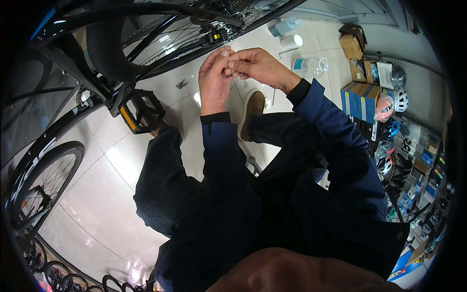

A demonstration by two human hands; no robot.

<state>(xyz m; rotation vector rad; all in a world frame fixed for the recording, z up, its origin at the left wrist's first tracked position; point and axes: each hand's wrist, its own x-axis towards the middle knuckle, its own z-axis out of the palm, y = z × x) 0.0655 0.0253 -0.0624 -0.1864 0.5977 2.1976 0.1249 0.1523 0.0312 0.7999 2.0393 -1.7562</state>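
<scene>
Close together in front of the bicycle's rear end, my two hands are closed in pinches. Between the thumb and fingers of my left hand [216,82] is a thin silver cable [224,44], its upper part rising toward the black rear derailleur [216,37], which has a yellow patch. My right hand [260,67] pinches right beside the left fingertips, apparently on the same cable; the fingers hide most of it there. Left of my hands are the black bicycle frame [92,73] and a black pedal [142,111] with an orange reflector.
On the tiled floor stand a clear jug [309,66] with a blue label, a white cylinder [292,42] and a translucent bluish container [285,27]. A small dark metal piece [182,84] lies near my left hand. Boxes [361,100] and helmets [401,101] line the right wall.
</scene>
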